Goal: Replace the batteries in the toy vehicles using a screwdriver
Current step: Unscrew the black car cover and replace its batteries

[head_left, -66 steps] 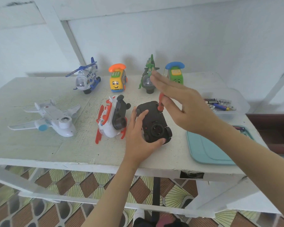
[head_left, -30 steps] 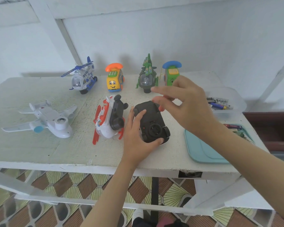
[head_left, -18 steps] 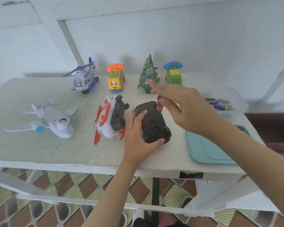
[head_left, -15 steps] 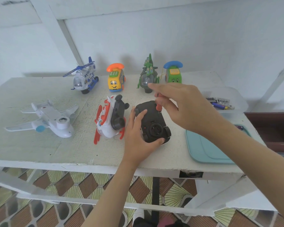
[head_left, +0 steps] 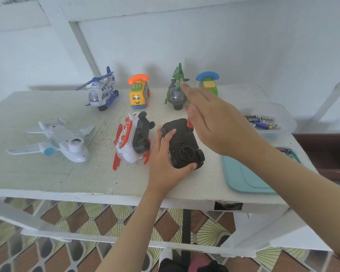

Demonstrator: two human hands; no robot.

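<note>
The left hand (head_left: pixel 165 169) grips an upturned black toy car (head_left: pixel 183 146) near the middle of the table's (head_left: pixel 47 179) front edge, with the thumb on the car's near end and the fingers curled over its left side. The right hand (head_left: pixel 220 126) hovers over the car's far end with its fingers outstretched. The red handle of a screwdriver (head_left: pixel 190 124) peeks out beneath the thumb, standing on the car; I cannot tell whether the hand pinches it.

Just left of the car a red and white toy helicopter (head_left: pixel 128 146) lies on its side, and a white toy aeroplane (head_left: pixel 61 140) lies further left. Along the back edge stand a blue and white helicopter (head_left: pixel 102 93), a yellow telephone car (head_left: pixel 138 95), a green helicopter (head_left: pixel 176 93) and a green telephone car (head_left: pixel 209 83). By the right edge are a clear tub of batteries (head_left: pixel 267 122) and a teal tray (head_left: pixel 243 177).
</note>
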